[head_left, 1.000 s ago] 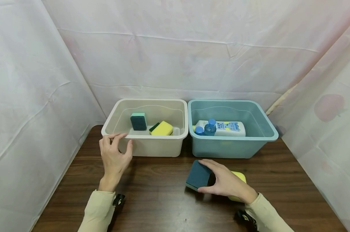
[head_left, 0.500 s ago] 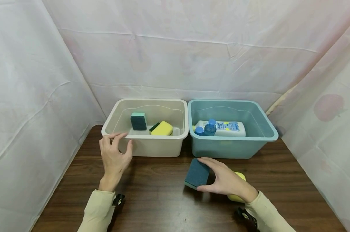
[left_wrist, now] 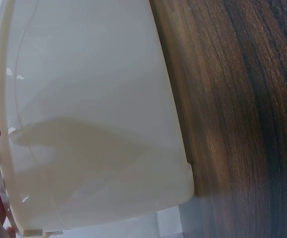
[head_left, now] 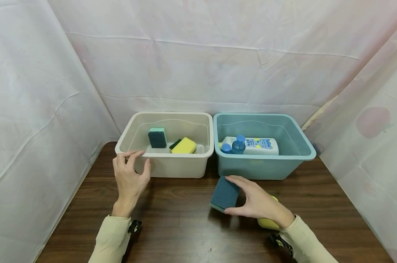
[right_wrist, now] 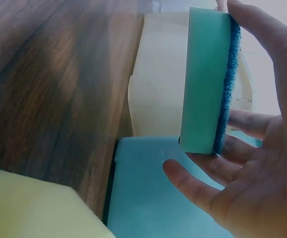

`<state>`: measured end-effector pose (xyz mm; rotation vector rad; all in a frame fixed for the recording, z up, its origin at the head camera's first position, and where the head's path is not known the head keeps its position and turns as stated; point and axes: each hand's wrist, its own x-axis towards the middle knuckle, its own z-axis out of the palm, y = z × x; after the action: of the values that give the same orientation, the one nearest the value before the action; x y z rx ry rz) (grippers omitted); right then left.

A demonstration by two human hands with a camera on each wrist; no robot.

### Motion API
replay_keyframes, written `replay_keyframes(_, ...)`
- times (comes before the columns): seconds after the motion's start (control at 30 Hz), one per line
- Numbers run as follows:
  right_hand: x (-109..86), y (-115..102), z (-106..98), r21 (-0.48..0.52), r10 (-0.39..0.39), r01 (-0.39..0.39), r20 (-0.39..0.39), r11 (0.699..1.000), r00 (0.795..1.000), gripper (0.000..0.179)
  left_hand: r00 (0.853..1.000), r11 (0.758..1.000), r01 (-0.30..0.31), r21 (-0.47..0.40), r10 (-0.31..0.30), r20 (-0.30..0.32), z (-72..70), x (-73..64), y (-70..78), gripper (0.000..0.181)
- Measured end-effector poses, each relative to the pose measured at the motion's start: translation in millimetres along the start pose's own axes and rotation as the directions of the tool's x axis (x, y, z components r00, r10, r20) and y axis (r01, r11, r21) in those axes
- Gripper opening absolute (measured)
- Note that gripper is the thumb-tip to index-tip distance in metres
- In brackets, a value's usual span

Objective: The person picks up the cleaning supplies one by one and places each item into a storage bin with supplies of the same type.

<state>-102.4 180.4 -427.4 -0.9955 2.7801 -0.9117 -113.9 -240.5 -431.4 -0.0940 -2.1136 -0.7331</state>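
In the head view my right hand [head_left: 259,201] pinches a sponge [head_left: 225,193] with a dark scouring side and a green foam side. The right wrist view shows the same sponge [right_wrist: 207,82] held tilted between thumb and fingers above the table. My left hand [head_left: 130,179] holds the near rim of the beige bin [head_left: 178,166] at its left corner, fingers hooked over the edge and thumb in front. Inside that bin are a green sponge [head_left: 157,138] standing upright and a yellow sponge [head_left: 184,146]. Another yellow sponge [head_left: 268,223] lies on the table, partly hidden by my right wrist.
To the right of the beige bin stands a blue bin [head_left: 251,168]. It contains a white bottle [head_left: 261,146] lying down and two small blue-capped bottles [head_left: 239,145]. Pale curtains [head_left: 198,73] enclose the back and sides of the dark wooden table [head_left: 172,226].
My right hand has moved slightly away from me toward the bins, carrying the green sponge along. The left hand has stayed at the beige bin's rim.
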Motion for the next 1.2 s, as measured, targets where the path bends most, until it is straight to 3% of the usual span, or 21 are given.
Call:
replay_keyframes(0.63,4.0,-9.6,-17.5,-0.005,-0.049,0.049,-0.047,0.999,0.998,0.096,1.000,1.000,0.005,0.002,-0.005,0.007,-1.6,-1.4,1.5,0.034)
replay_keyframes(1.2,19.2,-21.5,-41.7,-0.031,-0.099,0.097,-0.057,0.995,0.994,0.097,0.999,1.000,0.031,-0.002,-0.031,0.016,-1.2,-0.3,1.7,0.033)
